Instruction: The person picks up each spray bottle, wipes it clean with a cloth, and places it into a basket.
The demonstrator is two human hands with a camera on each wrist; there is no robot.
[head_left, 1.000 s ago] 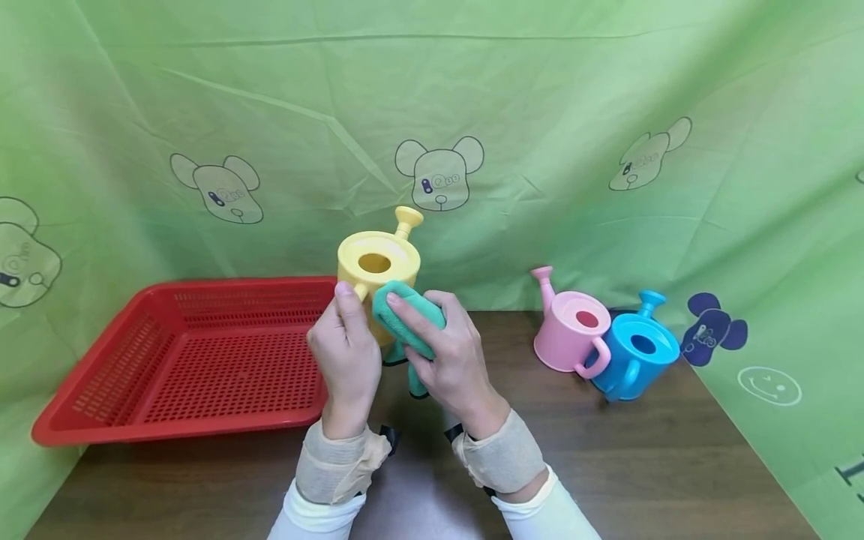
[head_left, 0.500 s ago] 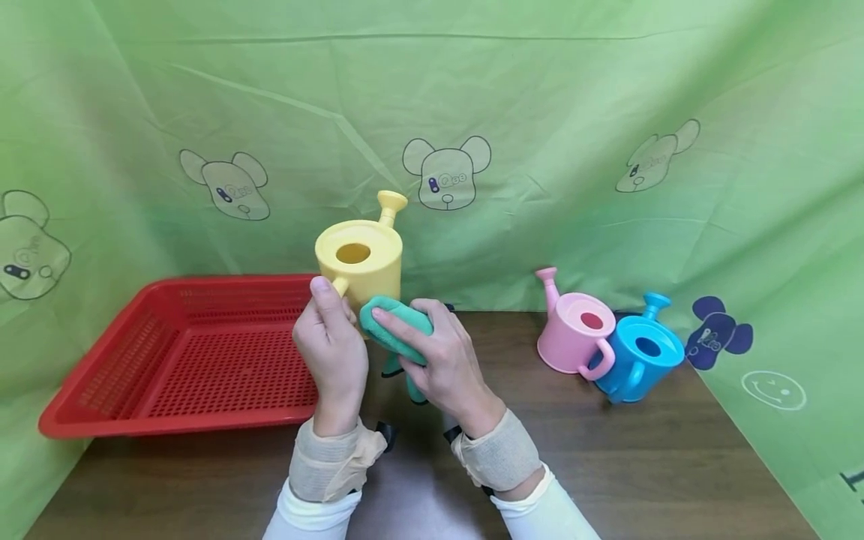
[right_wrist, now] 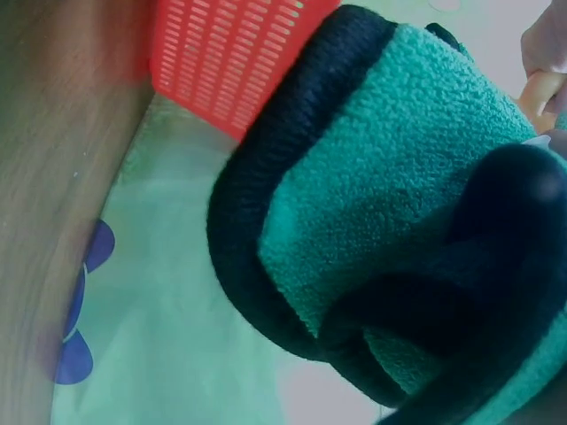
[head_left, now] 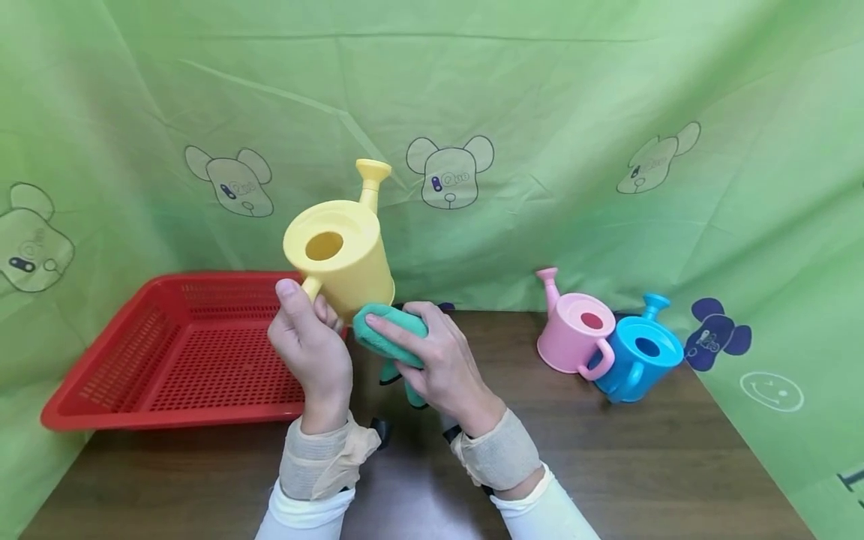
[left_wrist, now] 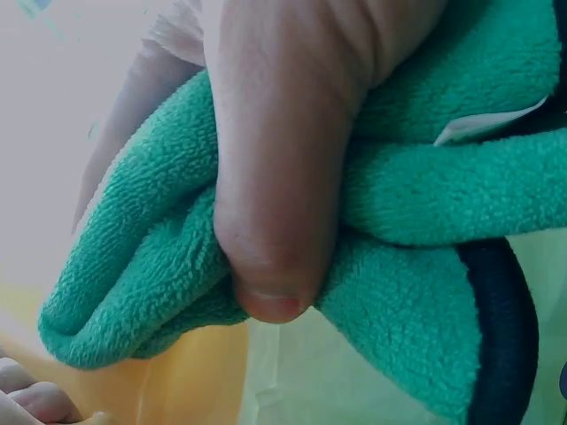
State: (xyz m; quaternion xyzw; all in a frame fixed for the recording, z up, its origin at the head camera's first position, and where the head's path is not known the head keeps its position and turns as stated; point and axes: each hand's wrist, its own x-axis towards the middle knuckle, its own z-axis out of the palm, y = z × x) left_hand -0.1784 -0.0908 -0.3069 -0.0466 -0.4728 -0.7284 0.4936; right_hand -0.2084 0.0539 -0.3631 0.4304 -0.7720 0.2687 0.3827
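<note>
In the head view my left hand [head_left: 312,356] grips the handle of a yellow toy watering can [head_left: 347,274], thumb on top. The can is off the table, tilted, its spout up and away from me. My right hand [head_left: 445,364] holds a folded green cloth [head_left: 390,330] against or very near the can's lower right side; contact is hard to make out. Loose ends of it hang below the hand. The left wrist view has the terry cloth [left_wrist: 416,195] under a thumb, and the right wrist view has its dark-edged corner [right_wrist: 399,177].
A red plastic basket [head_left: 162,421] stands on the left of the wooden table [head_left: 607,472], partly behind my left hand and the can. To the right, a pink watering can [head_left: 567,341] and a blue one [head_left: 624,379] stand touching. A green curtain [head_left: 540,82] hangs behind.
My left hand has moved left and a little up with the yellow can, which now tilts more. The cloth in my right hand has shifted slightly left and down, towards the can's base.
</note>
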